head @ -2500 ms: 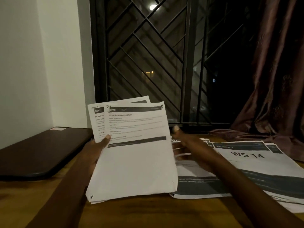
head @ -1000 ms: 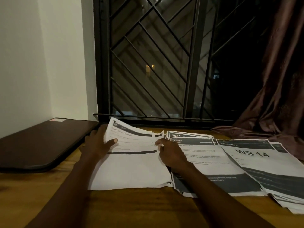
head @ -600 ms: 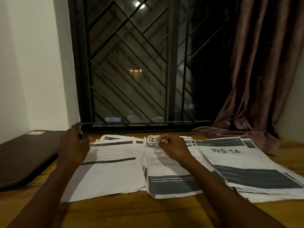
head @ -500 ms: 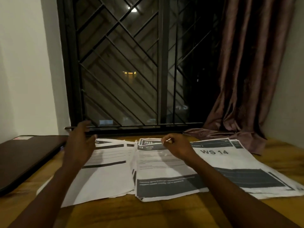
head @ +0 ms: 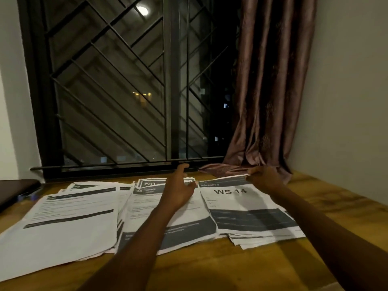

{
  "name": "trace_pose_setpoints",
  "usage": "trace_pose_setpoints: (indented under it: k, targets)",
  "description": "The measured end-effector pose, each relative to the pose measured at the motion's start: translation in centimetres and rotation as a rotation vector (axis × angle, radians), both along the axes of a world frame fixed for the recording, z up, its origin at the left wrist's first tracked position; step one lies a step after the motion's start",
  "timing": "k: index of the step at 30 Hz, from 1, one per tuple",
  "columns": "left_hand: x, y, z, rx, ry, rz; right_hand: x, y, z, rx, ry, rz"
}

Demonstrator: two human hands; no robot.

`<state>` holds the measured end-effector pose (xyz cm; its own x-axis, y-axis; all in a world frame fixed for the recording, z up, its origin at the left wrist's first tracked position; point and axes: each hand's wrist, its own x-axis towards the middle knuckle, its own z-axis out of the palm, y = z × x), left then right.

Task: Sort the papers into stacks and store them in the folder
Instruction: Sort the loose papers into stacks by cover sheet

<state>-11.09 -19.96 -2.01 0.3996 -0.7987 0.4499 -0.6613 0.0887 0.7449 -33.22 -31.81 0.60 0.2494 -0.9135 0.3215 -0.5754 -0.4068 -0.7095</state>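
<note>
- Three piles of paper sat side by side on the wooden table (head: 210, 269), all printed side up – so that's where the papers were, none of them put away yet.
- The left stack (head: 69, 223) was the messiest, with sheets fanned out at the far end.
- The middle stack (head: 147, 208) overlapped its edge a bit, with a dark band across the near end and "2933" showing on a sheet poking out at the far end.
- The right stack (head: 252, 232) lay just beside the middle one. Its top sheet (head: 241, 202) read "WS 14" in big letters.
- The right hand (head: 264, 179) had the far right corner of that top sheet pinched between thumb and curled fingers, with the far edge lifted a little off the pile.
- The left hand (head: 178, 190) was over the far right part of the middle stack, fingers spread and thumb pointing at the window – gripping nothing. Its fingertips were right by the left edge of the WS 14 sheet, but I couldn't tell if they touched it.
- A dark flat case (head: 16, 190) lay at the far left edge of the table, apart from the papers. I couldn't tell if it was the folder.
- Behind it all was a window grille (head: 115, 80), with a brownish curtain (head: 268, 80) hanging to the right, its hem bunched on the table near the right hand.
</note>
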Motion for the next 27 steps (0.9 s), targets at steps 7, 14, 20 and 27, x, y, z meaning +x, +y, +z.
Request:
trace_pose_setpoints:
  k: [7,14,20,27]
  targets:
    - [-2.1,-1.8,-3.0,0.139,-0.227,-0.109,-3.5,-1.7,-1.5,0.038,0.088,-0.095]
    - [-2.5,-2.4,-5.7,0.472,-0.493,-0.053,-4.5,-3.3,-2.9,0.193,0.266,-0.118]
    - [-2.8,-2.5,-5.6,0.454,-0.436,-0.069,-3.7,-4.4,-2.6,0.235,0.185,-0.093]
    - [-3.9,-2.2,-5.3,0.483,-0.481,-0.098,-4.0,-5.5,-2.8,0.427,0.048,-0.111]
